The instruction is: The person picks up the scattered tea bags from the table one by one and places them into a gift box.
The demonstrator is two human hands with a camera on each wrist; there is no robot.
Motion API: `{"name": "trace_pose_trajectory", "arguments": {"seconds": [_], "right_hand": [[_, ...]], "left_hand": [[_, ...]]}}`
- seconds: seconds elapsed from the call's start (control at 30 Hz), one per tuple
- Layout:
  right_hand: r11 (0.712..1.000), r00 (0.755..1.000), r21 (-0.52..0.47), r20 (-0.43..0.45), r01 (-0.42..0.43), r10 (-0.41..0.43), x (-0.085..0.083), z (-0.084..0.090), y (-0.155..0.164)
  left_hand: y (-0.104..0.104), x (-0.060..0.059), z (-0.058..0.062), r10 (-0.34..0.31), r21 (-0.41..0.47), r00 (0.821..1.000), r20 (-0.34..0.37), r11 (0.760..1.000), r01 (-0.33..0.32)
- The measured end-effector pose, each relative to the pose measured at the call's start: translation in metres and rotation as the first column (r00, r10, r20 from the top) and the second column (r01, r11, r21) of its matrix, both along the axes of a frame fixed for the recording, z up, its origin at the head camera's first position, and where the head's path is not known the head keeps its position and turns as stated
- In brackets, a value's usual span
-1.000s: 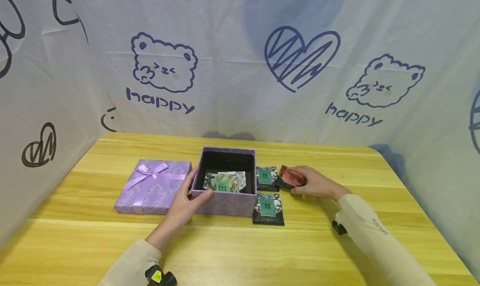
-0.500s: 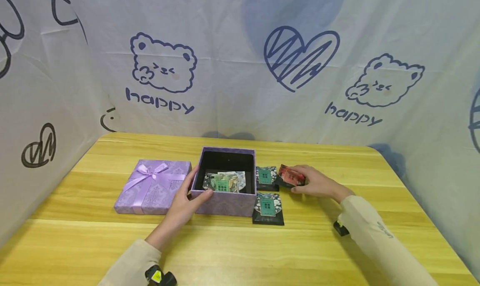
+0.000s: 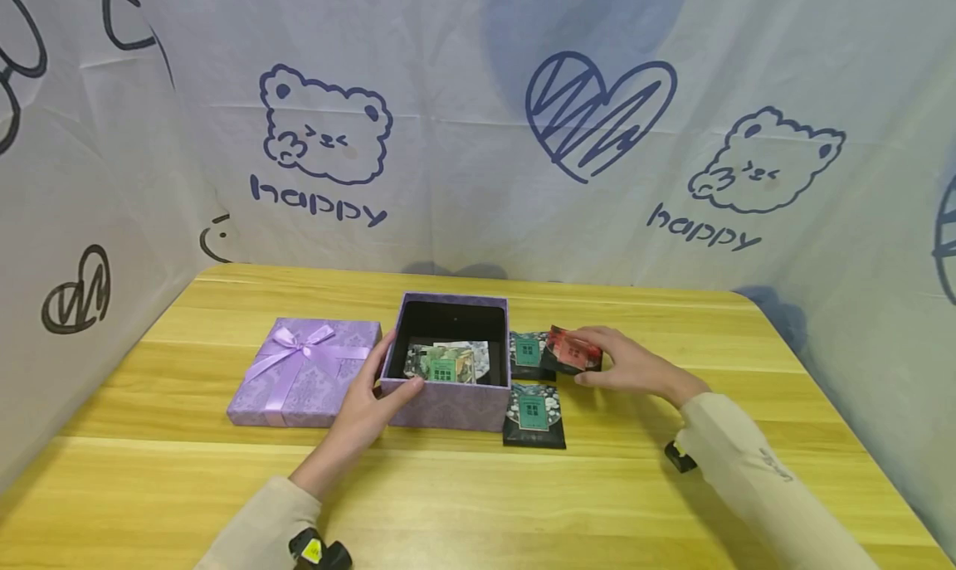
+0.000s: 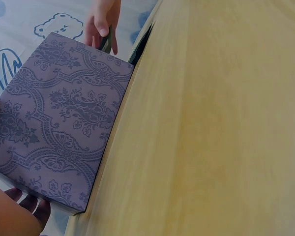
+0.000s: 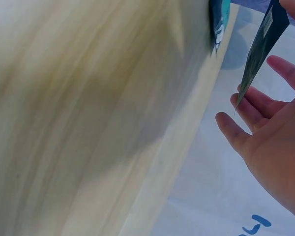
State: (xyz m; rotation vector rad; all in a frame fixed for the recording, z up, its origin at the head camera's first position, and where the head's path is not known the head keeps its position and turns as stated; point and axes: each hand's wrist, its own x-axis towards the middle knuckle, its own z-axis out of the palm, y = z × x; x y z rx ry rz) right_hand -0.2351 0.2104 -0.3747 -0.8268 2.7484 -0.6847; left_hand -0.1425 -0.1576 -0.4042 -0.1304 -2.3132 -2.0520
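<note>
1. Pinching a flat red-and-black sachet (image 3: pixel 575 353) in the right hand (image 3: pixel 631 364), to the right of the box, by the far green-labelled black sachet (image 3: pixel 528 350).
2. Gripping an open purple patterned box (image 3: pixel 451 408) with the left hand (image 3: pixel 371 408), thumb over the near rim, fingers along the left wall.
3. Apparently midway: already inside, green-and-white printed sachets (image 3: pixel 442 367), count unclear.
4. Outside on the yellow wood-grain table (image 3: pixel 463 504): both green-labelled sachets, including the near one (image 3: pixel 534 416).
5. Off, at left: purple ribbon-bowed lid (image 3: pixel 317 379).
</note>
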Motion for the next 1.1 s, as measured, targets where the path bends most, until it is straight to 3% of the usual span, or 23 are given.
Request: {"name": "trace_pose_trajectory", "arguments": {"seconds": [0.5,1.1], "right_hand": [[0.997,0.997,-0.011,-0.027,-0.077,0.077,0.009,0.021,-0.012],[0.996,0.995,-0.012,-0.055,-0.088,0.088,-0.002,0.054,-0.02]], "left_hand": [[-0.003,0.001,-0.002,-0.001,-0.002,1.0,0.004,1.0,0.001],[-0.001,-0.001,-0.002,0.0,0.029,1.0,0.009,1.0,0.0]]}}
